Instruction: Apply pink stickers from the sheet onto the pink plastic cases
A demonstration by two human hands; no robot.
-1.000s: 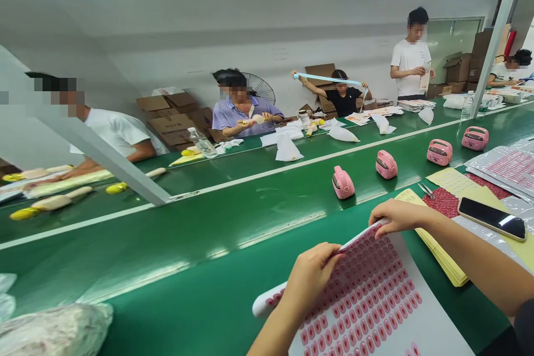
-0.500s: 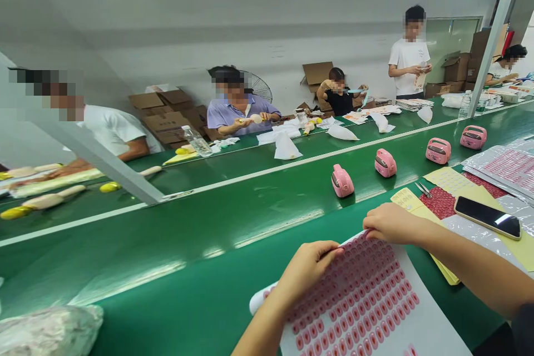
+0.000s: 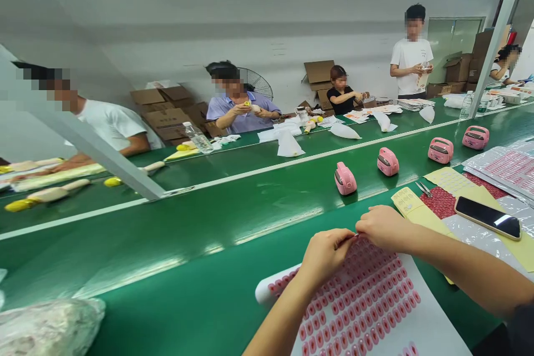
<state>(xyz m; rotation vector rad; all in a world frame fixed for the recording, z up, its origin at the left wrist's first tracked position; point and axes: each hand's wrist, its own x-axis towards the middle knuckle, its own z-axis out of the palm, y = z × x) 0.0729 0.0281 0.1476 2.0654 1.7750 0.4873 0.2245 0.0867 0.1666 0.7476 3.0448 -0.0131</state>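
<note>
Looking well left of the sticker sheet (image 3: pixel 359 306), I see a plastic-wrapped bundle (image 3: pixel 45 325) lying on the green tabletop (image 3: pixel 187 300). The sheet itself lies flat in front of me, with its far edge rolled up into a white curl at the left corner. My left hand (image 3: pixel 327 253) sits on that far edge, its grip clenched in a pinch on the rim of the sheet. My right hand (image 3: pixel 381 225) meets it fingertip to fingertip just to the right, its grip likewise closed on the same edge. Whether a single pink sticker is caught between the fingers I cannot tell.

As I judge it, the work on this sheet is barely begun. The rows of pink stickers run unbroken from the far edge toward me, and I see no bare gap among them. Beyond the sheet a pink gadget (image 3: pixel 345 179) stands on the belt. To the right of the sheet lie yellow backing sheets (image 3: pixel 417 211), tweezers (image 3: pixel 424 189) and a phone (image 3: pixel 487 217).
</note>
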